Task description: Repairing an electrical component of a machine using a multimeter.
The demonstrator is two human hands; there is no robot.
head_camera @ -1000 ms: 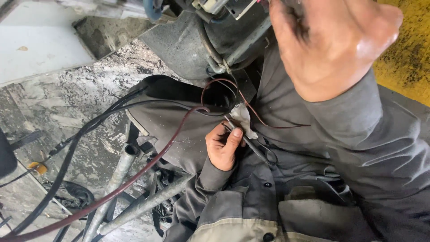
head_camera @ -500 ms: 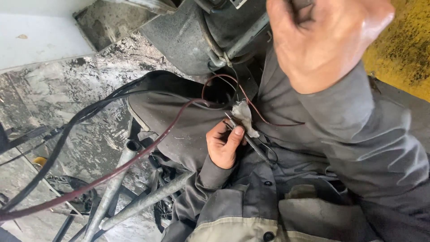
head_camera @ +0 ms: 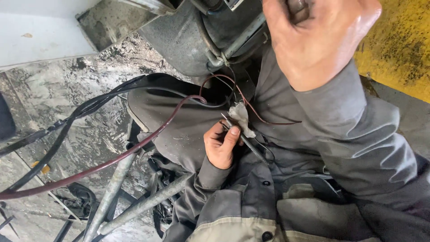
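A thin dark tool (head_camera: 244, 139), like a narrow pair of pliers or a probe, lies slantwise over the person's grey-clad lap, with a scrap of dirty pale rag (head_camera: 242, 117) wrapped about its upper end. From that rag a thin reddish wire (head_camera: 251, 101) loops up and off to the side. The left hand (head_camera: 220, 145) sits just below the rag, fingers curled in and thumb pressed to the tool's shaft, so it is closed on the tool. Above the rag, near the top edge of the view, the right hand (head_camera: 316, 38) is raised in a tight fist around something dark; what it grips cannot be told. Its grey sleeve (head_camera: 354, 130) slopes down past the rag. Directly above the rag hangs a dark grey metal housing (head_camera: 188, 40) with a pipe (head_camera: 239, 38) clamped to it. Away from the rag, a thick maroon cable (head_camera: 107, 163) and several black cables (head_camera: 85, 110) run over the stained concrete floor (head_camera: 58, 89), and two metal rods (head_camera: 134, 201) lie below. A yellow surface (head_camera: 398, 40) borders the far corner, beyond the fist. The lap around the rag is crowded by cables and sleeves.
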